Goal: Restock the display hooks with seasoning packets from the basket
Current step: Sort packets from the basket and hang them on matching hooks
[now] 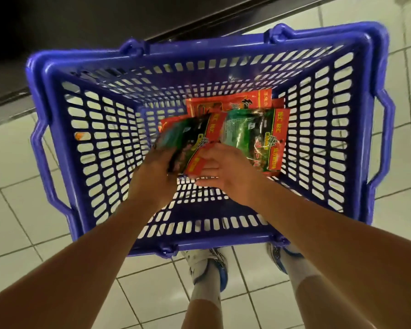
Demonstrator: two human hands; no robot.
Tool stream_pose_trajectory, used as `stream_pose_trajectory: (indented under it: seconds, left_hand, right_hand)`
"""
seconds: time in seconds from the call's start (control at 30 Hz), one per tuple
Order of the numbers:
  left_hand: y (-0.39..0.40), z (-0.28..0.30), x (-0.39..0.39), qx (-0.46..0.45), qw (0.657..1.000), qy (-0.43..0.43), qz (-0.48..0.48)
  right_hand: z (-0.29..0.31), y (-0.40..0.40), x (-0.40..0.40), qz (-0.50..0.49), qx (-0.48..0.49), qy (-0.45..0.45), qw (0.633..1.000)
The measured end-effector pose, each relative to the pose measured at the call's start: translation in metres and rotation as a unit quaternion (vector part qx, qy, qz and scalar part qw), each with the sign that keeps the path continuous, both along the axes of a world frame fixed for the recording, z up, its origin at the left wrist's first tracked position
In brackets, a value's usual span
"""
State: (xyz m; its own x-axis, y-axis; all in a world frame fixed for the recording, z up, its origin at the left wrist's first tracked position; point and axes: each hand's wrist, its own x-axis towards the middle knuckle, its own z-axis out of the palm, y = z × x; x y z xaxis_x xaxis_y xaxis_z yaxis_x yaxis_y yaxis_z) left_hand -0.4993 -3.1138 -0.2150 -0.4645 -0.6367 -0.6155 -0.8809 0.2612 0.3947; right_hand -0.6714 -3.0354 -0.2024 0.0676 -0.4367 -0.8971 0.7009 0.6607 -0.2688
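Inside blue basket: left hand and right hand gripping seasoning packets, fingers closed around them.

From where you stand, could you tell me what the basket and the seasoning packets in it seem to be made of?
The basket looks like moulded blue-purple plastic: a smooth, slightly glossy rim and slotted lattice walls. The seasoning packets look like thin printed plastic or foil film, though which is unclear: they shine, crinkle and bend where the left hand and right hand grip them.

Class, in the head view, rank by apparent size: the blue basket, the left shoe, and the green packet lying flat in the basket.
1. blue basket, clearly largest.
2. and 3. green packet and left shoe: unsure, since depths differ and the basket hides part of the shoe.
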Motion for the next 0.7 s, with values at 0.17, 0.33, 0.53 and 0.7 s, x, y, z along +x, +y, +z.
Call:
stream_pose_trajectory:
  seconds: [0.17,0.33,0.53,0.7]
  left_hand:
    - [0.002,0.014,-0.016,-0.06,0.985,0.04,0.158]
    - [-0.003,0.018,-0.008,-0.021,0.976,0.042,0.211]
    - [0.003,0.024,-0.003,-0.022,0.982,0.045,0.181]
    - [0.005,0.038,-0.02,-0.002,0.978,0.093,0.186]
  right_hand:
    - [-0.011,0.031,-0.017,-0.092,0.174,0.032,0.98]
    - [-0.052,0.039,-0.026,-0.194,0.268,0.05,0.942]
    - [-0.067,0.031,-0.025,-0.28,0.28,0.092,0.914]
    - [-0.026,0.024,-0.029,-0.29,0.182,0.212,0.915]
